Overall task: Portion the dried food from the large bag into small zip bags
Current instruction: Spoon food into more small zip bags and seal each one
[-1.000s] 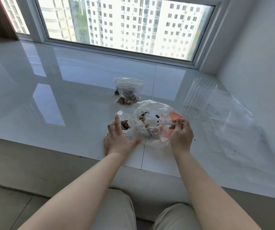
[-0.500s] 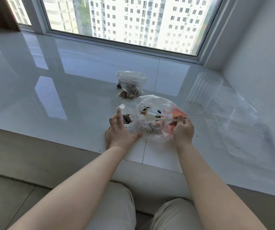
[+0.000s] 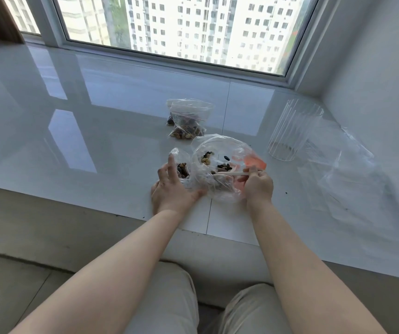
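The large clear bag (image 3: 220,150), with orange print and dark and tan dried pieces inside, lies open on the white sill near its front edge. My right hand (image 3: 257,184) grips a white spoon (image 3: 232,174) whose bowl reaches into that bag. Just left of it stands a small zip bag (image 3: 181,165) holding some dried food. My left hand (image 3: 172,186) holds the small bag's mouth, forefinger up along its rim and thumb against the large bag. Farther back lie two filled small zip bags (image 3: 189,119).
A ribbed clear plastic cup (image 3: 290,131) stands at the right. Flat clear plastic bags (image 3: 352,179) lie beside it against the right wall. The glossy white sill (image 3: 85,141) stretches left under the window. My knees are below the sill's front edge.
The view has tilted slightly, so everything sits lower in frame. My right hand has shifted the spoon a little inside the large bag; my left hand has stayed on the small bag.
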